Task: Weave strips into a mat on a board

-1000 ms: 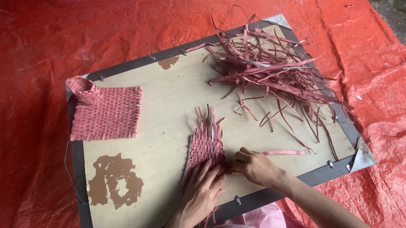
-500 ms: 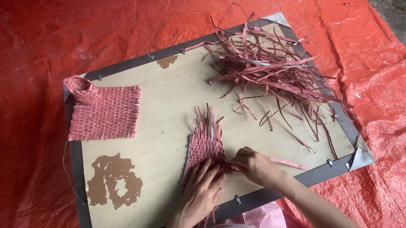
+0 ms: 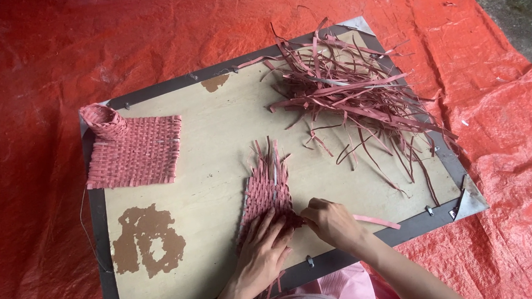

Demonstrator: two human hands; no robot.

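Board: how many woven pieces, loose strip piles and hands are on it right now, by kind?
Woven pieces: 2, the finished mat and the narrow weave under the left hand
Strip piles: 1, the pile
Hands: 2, left hand and right hand
Total: 5

A red tarpaulin [image 3: 32, 73] covers grey concrete floor [image 3: 521, 15] in daylight.
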